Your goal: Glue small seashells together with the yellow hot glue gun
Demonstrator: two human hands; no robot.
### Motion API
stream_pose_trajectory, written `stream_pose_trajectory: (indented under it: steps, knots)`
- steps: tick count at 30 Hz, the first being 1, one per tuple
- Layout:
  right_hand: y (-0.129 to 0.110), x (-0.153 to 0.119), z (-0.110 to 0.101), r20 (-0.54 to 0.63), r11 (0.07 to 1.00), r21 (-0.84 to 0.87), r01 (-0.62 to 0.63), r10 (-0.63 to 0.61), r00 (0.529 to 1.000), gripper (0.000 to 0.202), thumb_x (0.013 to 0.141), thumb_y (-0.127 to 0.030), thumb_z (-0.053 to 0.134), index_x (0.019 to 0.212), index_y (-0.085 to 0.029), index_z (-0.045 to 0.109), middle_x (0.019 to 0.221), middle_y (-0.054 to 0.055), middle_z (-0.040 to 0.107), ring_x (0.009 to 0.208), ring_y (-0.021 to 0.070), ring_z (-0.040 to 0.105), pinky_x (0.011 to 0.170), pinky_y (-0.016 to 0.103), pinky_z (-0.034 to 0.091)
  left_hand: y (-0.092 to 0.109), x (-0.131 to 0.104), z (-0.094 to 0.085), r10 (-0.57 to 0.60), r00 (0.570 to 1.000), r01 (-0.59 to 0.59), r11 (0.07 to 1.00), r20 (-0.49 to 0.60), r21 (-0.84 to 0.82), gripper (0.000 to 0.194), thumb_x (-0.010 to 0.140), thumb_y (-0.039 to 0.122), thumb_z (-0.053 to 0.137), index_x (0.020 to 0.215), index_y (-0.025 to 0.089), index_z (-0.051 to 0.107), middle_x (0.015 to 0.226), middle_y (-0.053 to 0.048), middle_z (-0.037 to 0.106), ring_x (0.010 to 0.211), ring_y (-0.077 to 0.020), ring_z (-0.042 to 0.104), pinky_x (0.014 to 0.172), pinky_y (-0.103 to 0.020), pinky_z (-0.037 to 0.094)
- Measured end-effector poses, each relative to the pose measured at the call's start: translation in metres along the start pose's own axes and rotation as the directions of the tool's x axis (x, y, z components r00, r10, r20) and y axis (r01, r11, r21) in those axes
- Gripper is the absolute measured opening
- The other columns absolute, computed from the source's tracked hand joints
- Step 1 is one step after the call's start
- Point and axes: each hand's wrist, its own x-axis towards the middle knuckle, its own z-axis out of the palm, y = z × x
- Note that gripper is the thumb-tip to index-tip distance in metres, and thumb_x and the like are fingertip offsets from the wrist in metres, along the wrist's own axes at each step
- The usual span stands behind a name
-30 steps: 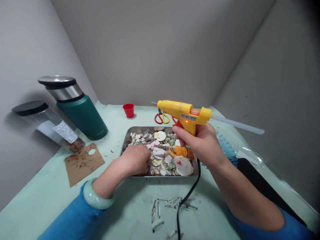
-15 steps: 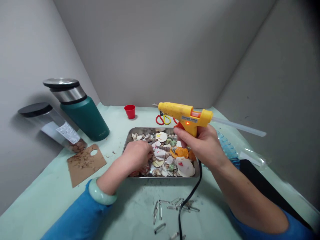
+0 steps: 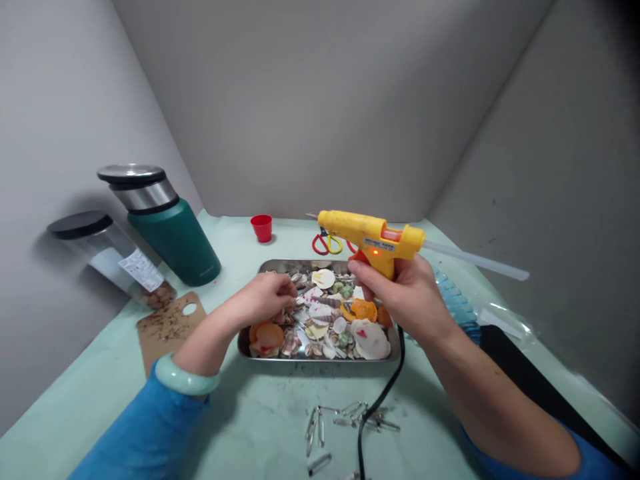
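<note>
My right hand point(image 3: 413, 293) grips a yellow hot glue gun point(image 3: 355, 230) above the tray, its nozzle pointing left and a small orange light lit. A long translucent glue stick point(image 3: 475, 259) sticks out of its back. Below it, a metal tray point(image 3: 320, 361) holds many seashells point(image 3: 325, 312), among them white, orange and green ones. My left hand point(image 3: 263, 298), a pale green bangle point(image 3: 187, 375) on its wrist, is over the tray's left side with fingers curled in. Whatever its fingertips may hold is hidden among the shells.
Safety pins point(image 3: 320, 430) lie in front beside a black cord point(image 3: 383, 393). At left stand a green bottle point(image 3: 175, 233), a clear jar point(image 3: 120, 263) and stained cardboard point(image 3: 170, 327). Behind are a red cup point(image 3: 262, 229) and scissors point(image 3: 327, 244). A blue ribbed dish point(image 3: 457, 303) sits right.
My left hand has shifted left and slightly up within the tray, uncovering orange shells in its near left corner. The glue gun stays in my right hand, almost unmoved.
</note>
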Motion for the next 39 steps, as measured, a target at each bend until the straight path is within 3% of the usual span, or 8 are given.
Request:
stream_pose_trajectory:
  steps: [4,6,14,18,21,25,32,39]
  knots:
    - [-0.001,0.0,0.0,0.011,1.0,0.007,-0.005,0.005,1.0,0.02,0.079,-0.034,0.063,0.086,-0.016,0.061,0.054,-0.005,0.049,0.046,0.0092,0.046,0.044,0.024,0.039,0.001,-0.001,0.001,-0.027,0.991,0.079,0.906,0.129,-0.417,0.028,0.076,0.031,0.052,0.097,0.014,0.057,0.075,-0.003,0.064,0.06,-0.0153,0.063,0.053,-0.025,0.048]
    - [-0.001,0.0,0.0,0.01,1.0,0.01,-0.012,0.012,1.0,0.019,0.079,-0.034,0.063,0.084,-0.015,0.06,0.053,-0.005,0.049,0.046,0.0091,0.046,0.044,0.024,0.039,0.001,-0.001,0.0,-0.02,0.986,0.105,0.841,0.165,-0.53,0.027,0.074,0.031,0.056,0.094,0.013,0.058,0.073,-0.002,0.063,0.06,-0.015,0.062,0.053,-0.025,0.047]
    - [-0.002,0.0,0.0,0.0,1.0,0.002,-0.026,0.026,1.0,0.018,0.078,-0.033,0.064,0.081,-0.015,0.059,0.053,-0.005,0.05,0.045,0.0091,0.046,0.043,0.024,0.039,-0.002,-0.004,-0.004,0.005,0.982,0.1,0.836,0.19,-0.54,0.028,0.074,0.026,0.058,0.098,0.013,0.061,0.071,-0.002,0.065,0.065,-0.0145,0.062,0.057,-0.025,0.047]
    - [-0.001,-0.001,0.0,-0.005,1.0,0.015,-0.019,0.019,1.0,0.018,0.078,-0.033,0.064,0.082,-0.016,0.059,0.054,-0.004,0.051,0.045,0.0092,0.047,0.043,0.024,0.039,-0.003,-0.004,-0.006,0.053,0.981,0.025,0.923,0.189,-0.385,0.03,0.075,0.026,0.056,0.102,0.017,0.063,0.079,-0.002,0.068,0.07,-0.0155,0.064,0.062,-0.025,0.048]
    - [-0.001,0.0,0.0,-0.003,1.0,-0.002,-0.003,0.003,1.0,0.017,0.079,-0.033,0.063,0.078,-0.016,0.059,0.053,-0.004,0.05,0.046,0.0094,0.046,0.043,0.024,0.039,-0.001,-0.003,-0.005,0.097,0.987,-0.092,0.995,0.125,-0.046,0.025,0.074,0.027,0.057,0.095,0.022,0.069,0.09,-0.002,0.071,0.081,-0.0165,0.064,0.07,-0.024,0.047]
    - [0.0,0.0,0.0,-0.005,1.0,-0.018,-0.006,0.006,1.0,0.02,0.078,-0.036,0.064,0.075,-0.017,0.059,0.053,-0.004,0.051,0.046,0.0097,0.046,0.043,0.025,0.038,0.004,0.001,0.007,0.088,0.996,-0.071,0.931,-0.03,0.358,0.023,0.074,0.023,0.055,0.09,0.025,0.072,0.091,-0.003,0.072,0.084,-0.0186,0.063,0.074,-0.025,0.045]
    - [-0.001,0.0,0.0,-0.012,1.0,-0.018,0.003,-0.003,1.0,0.021,0.078,-0.034,0.064,0.086,-0.015,0.063,0.058,-0.003,0.054,0.049,0.0105,0.048,0.047,0.026,0.041,0.013,0.006,0.033,0.023,0.982,0.074,0.869,-0.189,0.49,0.021,0.075,0.023,0.053,0.086,0.016,0.07,0.092,-0.017,0.069,0.087,-0.0316,0.063,0.072,-0.04,0.046]
    - [-0.001,0.0,0.0,-0.007,1.0,-0.027,-0.003,0.002,1.0,0.022,0.077,-0.036,0.064,0.086,-0.016,0.063,0.058,-0.003,0.053,0.05,0.0107,0.048,0.048,0.026,0.041,0.015,0.003,0.028,0.107,0.973,-0.011,0.904,-0.203,0.427,0.014,0.075,0.018,0.051,0.078,0.017,0.065,0.087,-0.012,0.069,0.084,-0.0264,0.064,0.07,-0.034,0.046]
